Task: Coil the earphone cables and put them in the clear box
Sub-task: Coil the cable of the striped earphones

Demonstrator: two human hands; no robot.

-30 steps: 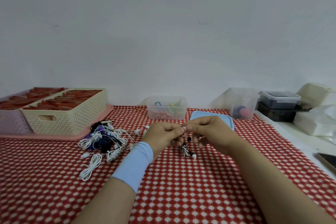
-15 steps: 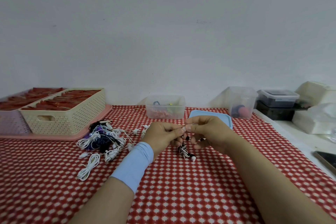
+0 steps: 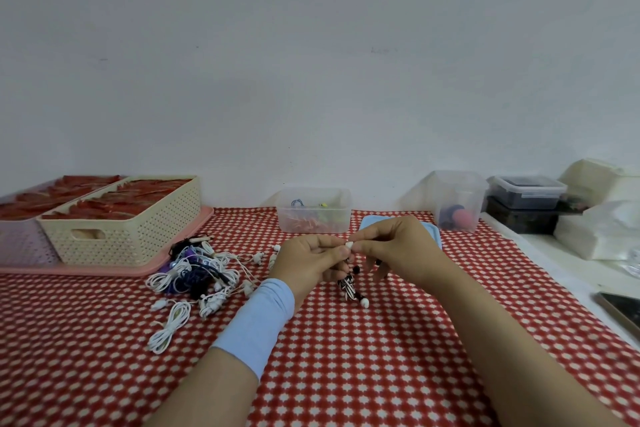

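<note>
My left hand [image 3: 311,262] and my right hand [image 3: 398,251] meet above the red checked cloth, both pinching a black-and-white striped earphone cable [image 3: 349,286]. A white earbud tip shows between the fingertips, and the bunched cable hangs down to the cloth with another white bud at its end. A tangle of white, black and purple earphones [image 3: 197,274] lies to the left of my left hand. The clear box [image 3: 313,210] stands behind the hands near the wall, with some coloured cables inside. Its blue lid [image 3: 434,234] lies behind my right hand.
A cream perforated basket [image 3: 121,222] of red items sits on a pink tray [image 3: 104,269] at the left. A taller clear container [image 3: 457,199], dark lidded boxes [image 3: 524,192] and white packages [image 3: 602,232] stand at the right. A phone [image 3: 621,307] lies at the right edge.
Both hands stay together on the striped cable; the fingers have shifted slightly and a white earbud tip now shows between them.
</note>
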